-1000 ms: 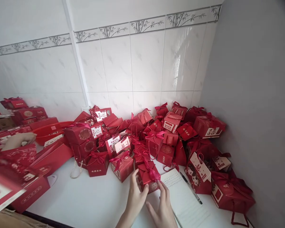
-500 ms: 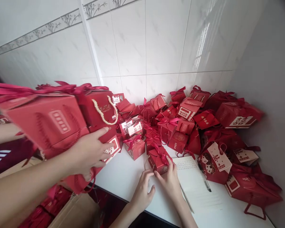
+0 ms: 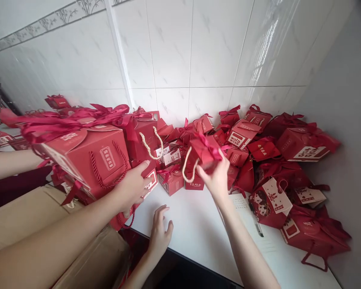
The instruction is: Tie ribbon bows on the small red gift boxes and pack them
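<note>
In my right hand [image 3: 217,176] I hold a small red gift box [image 3: 205,148] with a ribbon bow on top and a cream rope handle. It is lifted in front of the pile, above another red box at the table's near side. My left hand [image 3: 161,233] is over the white table [image 3: 192,224] near its front edge, holding nothing, its fingers loosely bent and apart. To its left, another person's hand [image 3: 135,186] presses against a cluster of larger red boxes [image 3: 90,156] with ribbons and twisted handles.
Many red gift boxes [image 3: 261,150] are heaped along the tiled wall and on the right. A notebook [image 3: 243,216] and a pen [image 3: 255,220] lie on the table at right. Below left stands an open cardboard carton [image 3: 90,257]. Another person's forearm [image 3: 15,165] shows at far left.
My right hand has raised the small box off the table, up and towards the pile. My left hand has come away from it, to the left. The other person's boxes have shifted right.
</note>
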### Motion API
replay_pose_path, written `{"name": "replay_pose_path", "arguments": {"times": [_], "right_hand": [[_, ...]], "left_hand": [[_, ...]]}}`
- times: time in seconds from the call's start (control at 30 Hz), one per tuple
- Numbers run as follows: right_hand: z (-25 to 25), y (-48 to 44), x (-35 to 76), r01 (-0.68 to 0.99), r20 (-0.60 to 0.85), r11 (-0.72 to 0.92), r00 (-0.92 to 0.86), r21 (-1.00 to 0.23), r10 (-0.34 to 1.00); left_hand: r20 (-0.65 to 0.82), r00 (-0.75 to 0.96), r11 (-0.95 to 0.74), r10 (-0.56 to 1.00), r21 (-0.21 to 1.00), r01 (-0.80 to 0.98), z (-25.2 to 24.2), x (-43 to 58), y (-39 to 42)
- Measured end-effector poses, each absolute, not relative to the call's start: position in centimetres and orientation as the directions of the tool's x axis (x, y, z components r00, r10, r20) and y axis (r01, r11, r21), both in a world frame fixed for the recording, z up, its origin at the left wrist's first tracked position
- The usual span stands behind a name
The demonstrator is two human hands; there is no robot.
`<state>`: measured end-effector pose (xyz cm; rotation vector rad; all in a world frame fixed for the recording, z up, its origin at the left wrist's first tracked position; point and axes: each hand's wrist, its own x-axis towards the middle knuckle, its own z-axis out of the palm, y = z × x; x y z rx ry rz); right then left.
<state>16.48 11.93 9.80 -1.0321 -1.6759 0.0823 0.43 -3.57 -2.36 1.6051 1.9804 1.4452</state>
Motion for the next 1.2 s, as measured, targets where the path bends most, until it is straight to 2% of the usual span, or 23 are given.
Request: {"name": "replay_pose_path", "arguments": {"times": [0.13, 0.23, 0.3, 0.37, 0.53, 0.67, 0.77, 0.83, 0.9, 1.0, 1.1, 1.2], "right_hand": [[12.4, 14.3, 12.8, 0.697, 0.693, 0.551, -0.107, -0.46, 0.713], [9.7, 12.3, 9.2, 0.701, 0.51, 0.612, -0.399, -0.366, 0.762], [7.1, 11.0, 7.1, 0.768, 0.34, 0.551, -0.448, -0.327, 0.827], [5.2, 10.5, 5.7, 0.814, 0.284, 0.51, -0.438, -0.277, 0.853], [5.4, 11.2, 6.2, 0.839, 0.344, 0.475, -0.378, -0.265, 0.86], [7.8, 11.7, 9.5, 0.813, 0.489, 0.456, -0.25, -0.363, 0.835], [9.5, 12.0, 12.2, 0.774, 0.515, 0.448, -0.186, -0.448, 0.837], [10.3, 12.1, 13.4, 0.754, 0.501, 0.448, -0.182, -0.481, 0.846], [10.7, 12.3, 14.0, 0.736, 0.483, 0.455, -0.198, -0.501, 0.853], [10.6, 12.1, 14.1, 0.726, 0.465, 0.446, -0.195, -0.524, 0.864], [10.3, 11.7, 14.3, 0.721, 0.488, 0.433, -0.151, -0.541, 0.86], [10.2, 11.2, 15.3, 0.682, 0.576, 0.484, -0.111, -0.549, 0.81]], "left_hand": [[0.439, -0.371, -0.115, 0.818, 0.758, 0.642, -2.4, 0.5, -3.5], [0.443, -0.388, -0.138, 0.808, 0.783, 0.607, -2.8, 0.3, -3.9], [0.416, -0.372, -0.124, 0.83, 0.788, 0.603, -2.9, 0.2, -4.1], [0.389, -0.351, -0.104, 0.851, 0.783, 0.614, -2.9, 0.2, -4.1], [0.427, -0.333, -0.121, 0.841, 0.747, 0.654, -3.2, 0.5, -3.9], [0.411, -0.283, -0.135, 0.866, 0.739, 0.66, -3.7, 0.5, -3.7], [0.36, -0.292, -0.122, 0.886, 0.789, 0.603, -4.1, 0.4, -3.6], [0.287, -0.346, -0.084, 0.893, 0.863, 0.499, -4.1, 0.6, -3.4], [0.191, -0.382, -0.066, 0.904, 0.947, 0.316, -3.4, 1.4, -2.7], [0.038, -0.343, -0.082, 0.939, 0.99, -0.117, -0.9, 3.2, -0.9], [-0.172, -0.274, -0.008, 0.946, 0.835, -0.551, 2.5, 5.1, 1.1], [-0.266, -0.274, -0.025, 0.924, 0.673, -0.739, 5.6, 6.3, 2.5]]}}
